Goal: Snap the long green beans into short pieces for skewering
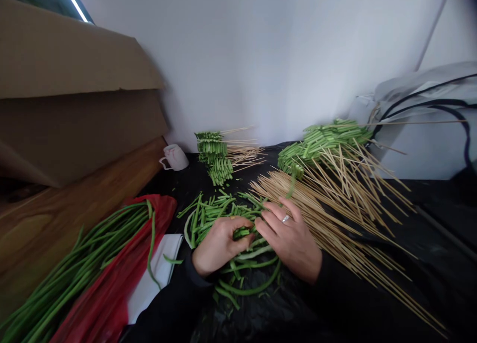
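Observation:
My left hand (225, 241) is closed, thumb and index finger pinching short green bean pieces (242, 232) over a loose pile of cut green beans (212, 211). My right hand (288, 241), with a ring on one finger, meets it from the right. Its fingers curl down at the pile and its thumb is hidden. A blurred green bean (292, 184) sticks up past its fingertips and seems held by it. Longer, paler beans (257, 283) lie under and in front of both hands. Just right of my right hand lies a spread of thin wooden skewers (335, 229).
Skewered bean bundles stand at the back, one centre (214, 157), others right (331, 139). A white mug (175, 158) stands by a cardboard box (82, 119). Long beans (85, 258) fill a red bag (100, 298) at left. A white bin (413, 144) is back right.

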The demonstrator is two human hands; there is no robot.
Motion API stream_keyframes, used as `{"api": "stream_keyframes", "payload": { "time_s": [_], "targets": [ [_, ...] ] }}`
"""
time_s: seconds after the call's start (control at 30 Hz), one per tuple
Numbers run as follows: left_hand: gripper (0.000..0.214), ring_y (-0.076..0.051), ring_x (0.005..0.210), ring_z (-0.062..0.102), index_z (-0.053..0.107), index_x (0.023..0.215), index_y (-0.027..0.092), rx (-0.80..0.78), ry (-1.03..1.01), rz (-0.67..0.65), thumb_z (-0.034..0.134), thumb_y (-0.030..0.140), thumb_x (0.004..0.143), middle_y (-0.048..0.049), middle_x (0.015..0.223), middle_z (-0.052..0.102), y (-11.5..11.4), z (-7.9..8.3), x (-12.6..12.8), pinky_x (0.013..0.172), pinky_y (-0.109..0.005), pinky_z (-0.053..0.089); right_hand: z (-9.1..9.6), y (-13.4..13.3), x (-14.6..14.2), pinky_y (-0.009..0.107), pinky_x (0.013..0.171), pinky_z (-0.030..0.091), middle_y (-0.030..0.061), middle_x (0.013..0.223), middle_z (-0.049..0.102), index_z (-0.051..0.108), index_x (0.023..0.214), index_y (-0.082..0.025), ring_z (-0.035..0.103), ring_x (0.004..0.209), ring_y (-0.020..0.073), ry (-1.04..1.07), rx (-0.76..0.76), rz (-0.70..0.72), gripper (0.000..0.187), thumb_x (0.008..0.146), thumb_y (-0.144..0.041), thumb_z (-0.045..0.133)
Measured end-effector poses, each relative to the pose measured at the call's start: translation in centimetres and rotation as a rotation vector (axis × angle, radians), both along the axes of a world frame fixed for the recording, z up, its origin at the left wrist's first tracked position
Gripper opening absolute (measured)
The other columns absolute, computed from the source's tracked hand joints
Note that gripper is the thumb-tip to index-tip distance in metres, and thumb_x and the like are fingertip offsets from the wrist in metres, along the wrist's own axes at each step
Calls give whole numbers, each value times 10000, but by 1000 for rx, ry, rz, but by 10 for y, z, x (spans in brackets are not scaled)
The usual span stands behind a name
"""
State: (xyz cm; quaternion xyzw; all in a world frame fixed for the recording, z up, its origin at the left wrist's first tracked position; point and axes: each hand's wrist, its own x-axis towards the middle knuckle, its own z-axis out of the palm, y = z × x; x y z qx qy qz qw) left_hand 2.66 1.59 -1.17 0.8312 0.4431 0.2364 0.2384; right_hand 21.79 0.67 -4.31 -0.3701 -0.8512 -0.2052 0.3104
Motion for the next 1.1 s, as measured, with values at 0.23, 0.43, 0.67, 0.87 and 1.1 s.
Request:
{"api": "stream_keyframes", "payload": {
  "time_s": [0.23, 0.43, 0.67, 0.87, 1.1],
  "targets": [
    [191, -150, 712, 587, 668, 822, 159, 82, 112, -90, 635, 343, 860, -30, 763, 634, 6, -3, -11, 659, -240, 408, 3, -5, -3, 480, 1064, 306, 60, 870, 656, 656, 950, -158, 555, 1056, 231, 47, 54, -4, 217, 948, -133, 441],
    [250, -142, 699, 537, 640, 763, 152, 30, -113, 11, 655, 392, 834, -9, 713, 595, 7, 5, -10, 663, -242, 386, 6, -8, -1, 469, 954, 378, 51, 749, 602, 660, 1009, -115, 547, 855, 210, 109, 68, -22, 239, 934, -103, 434],
    [407, -40, 434, 268, 599, 779, 133, -467, -674, 141, 663, 535, 773, 14, 629, 547, 6, -7, -3, 423, -202, 195, 6, -10, -8, 403, 841, 394, 36, 710, 582, 646, 916, -125, 513, 763, 195, 254, -19, 31, 151, 864, -73, 514],
    [370, -66, 492, 347, 605, 719, 139, -313, -613, 218, 663, 499, 784, 9, 609, 533, 6, -6, 4, 451, -191, 262, 4, -10, -7, 356, 739, 350, 41, 734, 604, 632, 911, -147, 508, 714, 193, 211, -75, -6, 163, 869, -71, 494],
    [253, -103, 568, 443, 634, 772, 152, -127, -489, 294, 595, 390, 849, 1, 640, 565, 6, -8, 6, 512, -209, 334, 5, -11, -7, 354, 684, 309, 28, 678, 581, 602, 806, -166, 495, 653, 189, 201, -111, -38, 172, 903, -131, 466]
  ]
}}
